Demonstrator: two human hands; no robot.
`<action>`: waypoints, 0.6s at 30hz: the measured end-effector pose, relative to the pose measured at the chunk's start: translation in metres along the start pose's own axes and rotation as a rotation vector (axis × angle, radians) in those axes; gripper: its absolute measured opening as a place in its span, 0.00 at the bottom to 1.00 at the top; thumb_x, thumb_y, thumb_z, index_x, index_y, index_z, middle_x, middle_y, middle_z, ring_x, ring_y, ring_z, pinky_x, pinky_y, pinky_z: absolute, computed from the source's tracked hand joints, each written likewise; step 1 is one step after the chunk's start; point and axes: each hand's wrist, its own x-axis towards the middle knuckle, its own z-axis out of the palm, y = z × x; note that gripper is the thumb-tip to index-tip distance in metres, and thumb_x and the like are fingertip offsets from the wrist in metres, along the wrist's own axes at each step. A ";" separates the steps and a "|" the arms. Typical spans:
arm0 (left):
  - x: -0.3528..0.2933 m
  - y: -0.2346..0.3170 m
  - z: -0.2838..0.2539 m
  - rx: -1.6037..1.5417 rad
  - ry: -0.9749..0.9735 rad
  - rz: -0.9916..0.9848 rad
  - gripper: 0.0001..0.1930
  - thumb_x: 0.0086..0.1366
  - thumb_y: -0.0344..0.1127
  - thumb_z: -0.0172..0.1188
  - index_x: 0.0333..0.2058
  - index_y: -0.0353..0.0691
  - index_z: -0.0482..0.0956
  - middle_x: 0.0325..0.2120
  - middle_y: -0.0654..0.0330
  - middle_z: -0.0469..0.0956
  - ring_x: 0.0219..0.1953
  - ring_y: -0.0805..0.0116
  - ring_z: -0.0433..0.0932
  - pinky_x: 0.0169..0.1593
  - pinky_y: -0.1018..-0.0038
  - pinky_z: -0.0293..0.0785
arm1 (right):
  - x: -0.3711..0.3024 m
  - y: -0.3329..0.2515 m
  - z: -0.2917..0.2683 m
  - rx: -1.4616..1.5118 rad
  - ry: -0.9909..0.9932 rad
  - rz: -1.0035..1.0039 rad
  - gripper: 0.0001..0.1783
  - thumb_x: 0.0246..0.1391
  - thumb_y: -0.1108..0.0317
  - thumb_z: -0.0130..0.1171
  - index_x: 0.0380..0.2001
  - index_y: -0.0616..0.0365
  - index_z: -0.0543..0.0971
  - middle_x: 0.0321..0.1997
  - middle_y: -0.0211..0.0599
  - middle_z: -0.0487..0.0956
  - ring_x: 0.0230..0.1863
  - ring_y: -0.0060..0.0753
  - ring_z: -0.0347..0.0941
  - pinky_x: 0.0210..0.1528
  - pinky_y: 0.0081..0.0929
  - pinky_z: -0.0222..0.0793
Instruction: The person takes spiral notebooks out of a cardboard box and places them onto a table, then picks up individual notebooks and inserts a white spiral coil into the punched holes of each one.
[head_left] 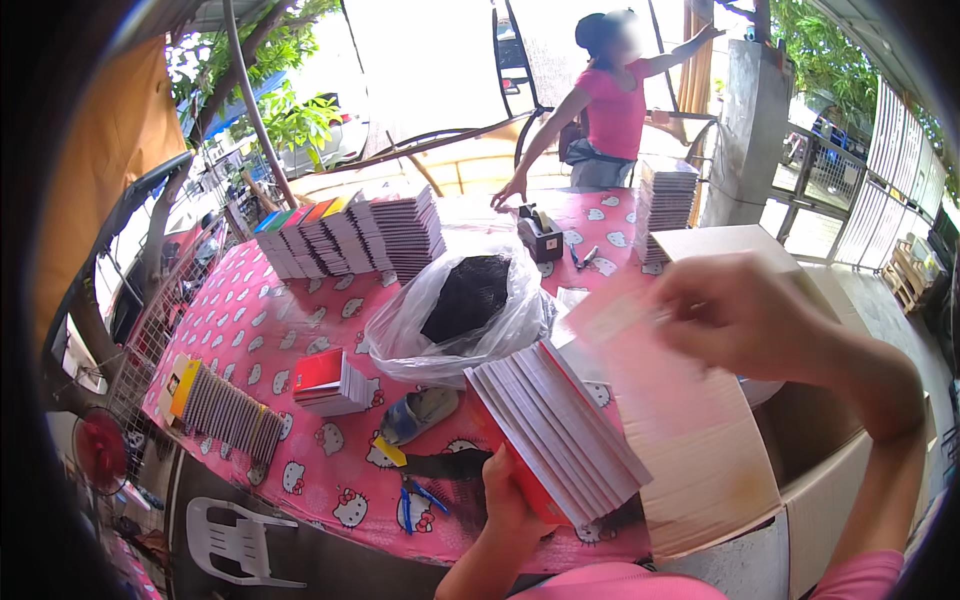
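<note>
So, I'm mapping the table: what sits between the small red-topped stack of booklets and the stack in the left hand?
In the head view, a blue-and-grey tape dispenser lies between the small red-topped stack and the stack of booklets held in the left hand.

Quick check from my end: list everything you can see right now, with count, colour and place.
stack of booklets: one, white pages, red cover, in left hand
pink sheet: one, blurred, at right hand
plastic bag: one, clear with dark contents, table centre
booklet rows: several, mixed colours, far left
small red-topped pile: one, left of bag
tape dispenser: one, dark, far side
cardboard box: one, brown, right
tablecloth: pink, patterned
plastic chair: one, white, lower left
other person: one, pink top, far side
left hand: gripping stack
right hand: pinching sheet
</note>
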 end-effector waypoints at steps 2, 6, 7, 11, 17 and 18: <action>0.005 -0.004 0.005 -0.118 -0.066 -0.023 0.28 0.68 0.52 0.43 0.57 0.37 0.66 0.53 0.51 0.73 0.53 0.54 0.75 0.54 0.56 0.74 | 0.021 -0.003 0.021 0.104 -0.238 0.138 0.08 0.57 0.71 0.56 0.33 0.67 0.78 0.25 0.39 0.79 0.22 0.21 0.77 0.24 0.21 0.71; 0.008 -0.003 0.008 -0.123 -0.139 0.027 0.27 0.70 0.50 0.43 0.60 0.37 0.62 0.52 0.51 0.72 0.53 0.56 0.75 0.55 0.57 0.74 | 0.038 0.010 0.044 0.202 -0.340 0.124 0.14 0.59 0.64 0.56 0.34 0.67 0.78 0.25 0.41 0.80 0.21 0.24 0.77 0.23 0.24 0.71; 0.007 -0.001 0.008 -0.036 -0.087 0.025 0.27 0.70 0.50 0.44 0.59 0.37 0.62 0.52 0.52 0.72 0.52 0.57 0.75 0.55 0.57 0.74 | 0.040 0.010 0.044 0.199 -0.361 0.146 0.17 0.60 0.60 0.56 0.35 0.68 0.78 0.25 0.42 0.80 0.22 0.27 0.78 0.25 0.27 0.72; 0.005 0.002 0.014 0.408 0.099 0.115 0.24 0.70 0.45 0.49 0.56 0.35 0.63 0.51 0.52 0.72 0.52 0.57 0.75 0.57 0.56 0.71 | 0.031 -0.001 0.045 -0.274 -0.277 -0.139 0.43 0.53 0.31 0.52 0.40 0.71 0.76 0.40 0.57 0.78 0.49 0.54 0.74 0.53 0.43 0.67; 0.008 0.015 0.035 0.092 0.037 0.152 0.21 0.68 0.33 0.50 0.58 0.41 0.60 0.52 0.54 0.70 0.54 0.61 0.73 0.57 0.61 0.72 | 0.038 0.027 0.060 -0.020 -0.350 -0.094 0.31 0.46 0.56 0.70 0.47 0.68 0.73 0.41 0.53 0.79 0.45 0.43 0.77 0.48 0.37 0.72; 0.005 0.018 0.035 0.121 0.069 0.131 0.23 0.68 0.31 0.51 0.60 0.44 0.57 0.53 0.55 0.69 0.55 0.62 0.72 0.56 0.63 0.73 | 0.038 0.030 0.060 0.108 -0.358 -0.034 0.30 0.47 0.58 0.69 0.47 0.68 0.73 0.40 0.51 0.79 0.44 0.38 0.77 0.47 0.34 0.72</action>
